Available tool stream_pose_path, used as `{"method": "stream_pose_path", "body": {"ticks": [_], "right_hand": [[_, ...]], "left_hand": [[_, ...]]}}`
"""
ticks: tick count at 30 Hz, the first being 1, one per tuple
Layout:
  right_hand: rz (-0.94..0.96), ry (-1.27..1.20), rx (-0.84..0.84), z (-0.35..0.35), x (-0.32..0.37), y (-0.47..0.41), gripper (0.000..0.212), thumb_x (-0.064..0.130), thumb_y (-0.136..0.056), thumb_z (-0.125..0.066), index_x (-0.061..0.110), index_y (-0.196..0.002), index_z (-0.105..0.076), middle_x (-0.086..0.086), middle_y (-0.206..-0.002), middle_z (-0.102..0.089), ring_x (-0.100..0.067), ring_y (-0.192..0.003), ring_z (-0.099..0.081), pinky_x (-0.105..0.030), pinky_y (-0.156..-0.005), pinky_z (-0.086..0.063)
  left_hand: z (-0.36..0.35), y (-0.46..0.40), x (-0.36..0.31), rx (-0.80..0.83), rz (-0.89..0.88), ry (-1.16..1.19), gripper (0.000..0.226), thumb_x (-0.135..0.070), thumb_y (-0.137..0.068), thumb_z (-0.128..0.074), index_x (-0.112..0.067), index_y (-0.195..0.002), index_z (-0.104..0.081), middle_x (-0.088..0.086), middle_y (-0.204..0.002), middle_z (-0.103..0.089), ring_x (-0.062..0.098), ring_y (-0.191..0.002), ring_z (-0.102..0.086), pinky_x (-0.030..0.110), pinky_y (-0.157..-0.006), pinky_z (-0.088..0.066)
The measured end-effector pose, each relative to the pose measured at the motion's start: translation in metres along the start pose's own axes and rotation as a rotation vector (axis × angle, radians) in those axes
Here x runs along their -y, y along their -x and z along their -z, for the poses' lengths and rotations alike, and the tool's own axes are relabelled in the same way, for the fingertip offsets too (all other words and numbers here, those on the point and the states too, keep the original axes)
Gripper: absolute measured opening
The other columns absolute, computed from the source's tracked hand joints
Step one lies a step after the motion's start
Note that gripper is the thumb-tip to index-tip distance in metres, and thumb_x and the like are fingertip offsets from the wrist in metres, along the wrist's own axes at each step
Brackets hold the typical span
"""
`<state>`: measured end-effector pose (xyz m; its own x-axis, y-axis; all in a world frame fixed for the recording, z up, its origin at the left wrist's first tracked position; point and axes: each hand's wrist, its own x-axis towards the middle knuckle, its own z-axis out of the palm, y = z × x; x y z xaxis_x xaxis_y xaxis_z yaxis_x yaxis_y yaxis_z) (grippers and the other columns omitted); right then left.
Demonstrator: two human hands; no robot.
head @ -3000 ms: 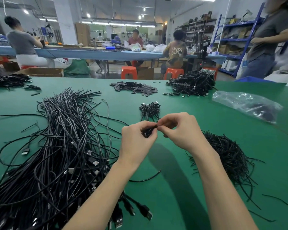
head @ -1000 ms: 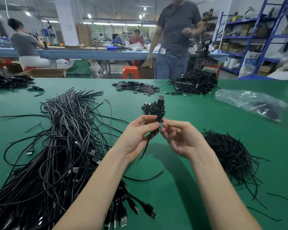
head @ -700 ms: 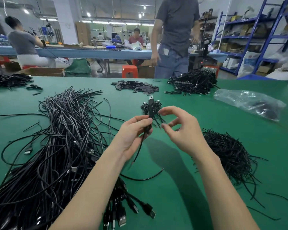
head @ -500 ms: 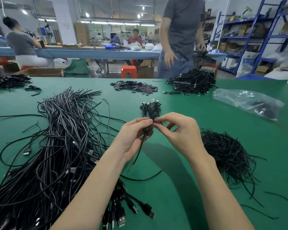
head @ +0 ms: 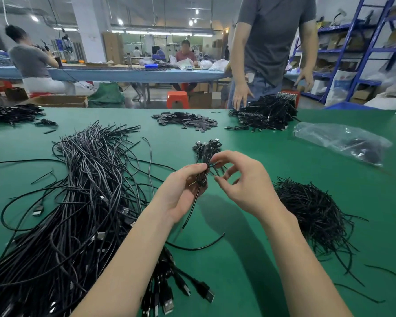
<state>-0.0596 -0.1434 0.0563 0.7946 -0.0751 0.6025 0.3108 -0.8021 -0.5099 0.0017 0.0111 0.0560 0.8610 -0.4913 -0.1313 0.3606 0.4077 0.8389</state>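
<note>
A large heap of loose cables (head: 78, 202) covers the left of the green table (head: 238, 259), a pile of wire ties (head: 313, 213) sits at right, and only a small stack of finished bundles (head: 207, 147) lies beyond. Above the table, the left hand (head: 183, 193) grips a coiled cable (head: 201, 179). The right hand (head: 245, 181) pinches a single tie (head: 212, 167) at its top, other fingers spread. The tying looks half done, with most of the work left.

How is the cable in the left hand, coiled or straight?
Coiled: the left hand holds the cable bunched small, one end hanging below.

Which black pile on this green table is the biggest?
The heap of long black USB cables left of your left hand; it alone sprawls from the near edge to mid-table.
</note>
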Motion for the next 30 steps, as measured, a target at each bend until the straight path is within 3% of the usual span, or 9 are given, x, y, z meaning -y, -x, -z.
{"method": "stream_pose_path", "body": {"ticks": [4, 9, 17, 20, 22, 24, 28, 30], "right_hand": [[0.092, 0.008, -0.039, -0.003, -0.004, 0.004, 0.034, 0.013, -0.084, -0.073, 0.037, -0.106, -0.064, 0.017, -0.093, -0.062, -0.01, -0.076, -0.063, -0.039, -0.065, -0.056], [0.102, -0.049, -0.056, 0.003, -0.008, 0.002, 0.021, 0.02, -0.085, -0.08, 0.037, -0.095, -0.072, 0.02, -0.09, -0.062, -0.01, -0.072, -0.064, -0.024, -0.061, -0.049], [0.088, -0.089, -0.127, 0.002, -0.009, 0.004, 0.004, 0.03, -0.083, -0.084, 0.031, -0.086, -0.081, 0.017, -0.082, -0.07, -0.015, -0.065, -0.063, -0.03, -0.055, -0.05], [0.066, -0.104, -0.162, 0.001, -0.009, 0.004, 0.004, 0.029, -0.081, -0.085, 0.031, -0.084, -0.082, 0.016, -0.078, -0.072, -0.013, -0.064, -0.063, -0.023, -0.057, -0.049], [-0.088, -0.219, -0.15, -0.001, -0.007, 0.003, 0.004, 0.029, -0.08, -0.085, 0.031, -0.08, -0.082, 0.013, -0.074, -0.074, -0.01, -0.062, -0.064, -0.02, -0.058, -0.05], [-0.356, -0.522, -0.083, -0.003, -0.001, 0.002, 0.005, 0.028, -0.08, -0.085, 0.025, -0.077, -0.082, 0.005, -0.072, -0.075, -0.011, -0.059, -0.065, -0.021, -0.054, -0.051], [-0.9, -1.181, 0.056, -0.007, 0.007, 0.001, 0.016, 0.026, -0.068, -0.084, 0.014, -0.073, -0.075, 0.003, -0.068, -0.069, -0.002, -0.05, -0.057, -0.011, -0.043, -0.045], [-0.969, -1.249, 0.072, -0.009, 0.007, 0.001, 0.014, 0.025, -0.075, -0.082, 0.015, -0.078, -0.073, 0.005, -0.07, -0.07, -0.002, -0.05, -0.058, -0.011, -0.042, -0.045]], "left_hand": [[0.0, 0.001, 0.0, 0.037, 0.077, -0.007, 0.001, -0.006, -0.088, -0.065, -0.006, -0.088, -0.065, 0.007, -0.08, -0.062, 0.013, -0.065, -0.051, 0.021, -0.058, -0.049], [0.001, 0.002, -0.001, 0.057, 0.133, 0.008, 0.004, -0.004, -0.085, -0.065, -0.004, -0.086, -0.062, 0.011, -0.079, -0.06, 0.015, -0.061, -0.047, 0.022, -0.047, -0.046], [0.003, 0.001, 0.001, 0.046, 0.108, -0.104, 0.001, -0.008, -0.088, -0.066, -0.008, -0.089, -0.064, 0.003, -0.071, -0.056, 0.011, -0.06, -0.05, 0.02, -0.056, -0.042], [0.002, 0.0, 0.005, 0.028, 0.037, -0.143, 0.005, -0.009, -0.088, -0.067, -0.012, -0.091, -0.064, 0.0, -0.069, -0.06, 0.011, -0.06, -0.052, 0.021, -0.058, -0.041], [0.002, 0.0, 0.006, 0.013, -0.027, -0.164, 0.006, -0.009, -0.088, -0.068, -0.013, -0.089, -0.064, -0.002, -0.068, -0.063, 0.01, -0.063, -0.055, 0.022, -0.058, -0.043], [0.002, -0.001, 0.008, -0.006, -0.146, -0.216, 0.007, -0.008, -0.087, -0.07, -0.013, -0.087, -0.065, -0.004, -0.072, -0.067, 0.008, -0.068, -0.059, 0.021, -0.063, -0.046], [-0.002, 0.0, 0.014, -0.044, -0.388, -0.39, 0.008, -0.006, -0.086, -0.075, -0.01, -0.086, -0.068, -0.003, -0.076, -0.069, 0.005, -0.073, -0.061, 0.017, -0.071, -0.05], [-0.003, 0.0, 0.015, -0.068, -0.391, -0.396, 0.008, -0.007, -0.085, -0.075, -0.011, -0.085, -0.068, -0.003, -0.077, -0.07, 0.005, -0.073, -0.062, 0.019, -0.071, -0.05]]}}
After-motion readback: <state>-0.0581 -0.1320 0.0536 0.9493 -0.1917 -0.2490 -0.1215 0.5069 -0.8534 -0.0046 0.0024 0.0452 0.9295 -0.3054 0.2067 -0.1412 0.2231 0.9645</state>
